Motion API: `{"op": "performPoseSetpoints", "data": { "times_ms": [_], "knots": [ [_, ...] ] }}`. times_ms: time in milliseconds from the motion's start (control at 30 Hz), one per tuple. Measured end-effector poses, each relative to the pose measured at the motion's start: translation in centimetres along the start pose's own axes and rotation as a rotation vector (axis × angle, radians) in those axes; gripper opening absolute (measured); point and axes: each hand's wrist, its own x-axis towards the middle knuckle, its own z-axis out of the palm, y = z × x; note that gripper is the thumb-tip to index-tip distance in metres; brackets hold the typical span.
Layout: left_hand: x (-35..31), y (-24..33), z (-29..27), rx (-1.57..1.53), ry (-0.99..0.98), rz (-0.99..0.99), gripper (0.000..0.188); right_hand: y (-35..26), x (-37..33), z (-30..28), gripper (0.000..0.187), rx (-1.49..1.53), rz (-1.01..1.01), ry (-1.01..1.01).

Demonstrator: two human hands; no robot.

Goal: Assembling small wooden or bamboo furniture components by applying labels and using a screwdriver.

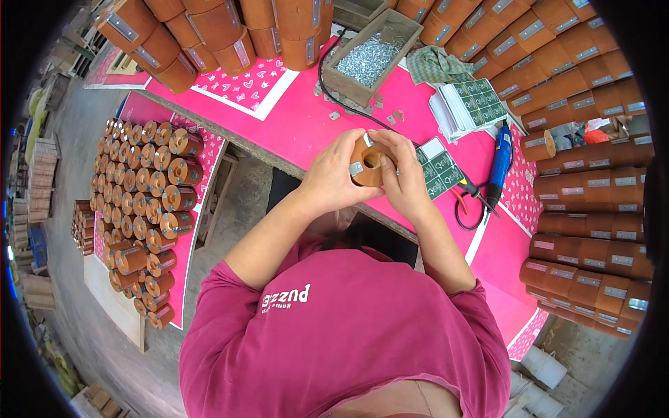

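Both my hands are wrapped round a short brown wooden cylinder (pixel 362 175) just over the near edge of the pink-covered table. Its round end faces up, with a hole in the middle and a small metal plate on it. My left hand (pixel 333 175) grips its left side; my right hand (pixel 403 173) grips the right, with fingers over the far edge and thumb near the hole. Close beside the right hand lies a sheet of green labels (pixel 439 167). Pliers with red and yellow handles (pixel 465 187) rest nearby, next to a blue electric screwdriver (pixel 500 164).
Behind my hands stands a wooden box of small screws (pixel 373 59). A stack of label sheets (pixel 468 110) and a green cloth (pixel 439 66) lie right of it. Wooden cylinders are stacked at the back, along the right (pixel 592 240) and on a left table (pixel 146 177).
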Motion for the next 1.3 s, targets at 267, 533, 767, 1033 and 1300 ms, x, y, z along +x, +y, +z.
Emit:
{"op": "performPoseSetpoints", "data": {
  "times_ms": [267, 533, 767, 1033, 1300],
  "knots": [
    [-0.8, 0.3, 0.0, 0.063, 0.139, 0.164, 0.081, 1.0, -1.8, -0.8, 0.037, 0.215, 0.173, 0.185],
    [-0.6, 0.2, -0.1, 0.225, 0.104, 0.378, 0.042, 0.5, -3.9, -1.1, 0.031, 0.278, 0.292, 0.167],
    [-1.1, -0.7, 1.0, 0.107, 0.197, 0.383, 0.032, 0.2, -5.5, 0.8, 0.046, -0.202, 0.029, 0.068],
    [-1.7, -0.8, 0.7, 0.009, 0.188, 0.332, 0.027, -0.8, -5.7, 0.0, 0.049, -0.019, 0.089, 0.045],
    [-8.6, -5.7, -11.8, 0.204, 0.715, 0.069, 0.038, -2.2, -3.6, -0.2, 0.054, 0.029, 0.077, 0.103]
  ]
}}
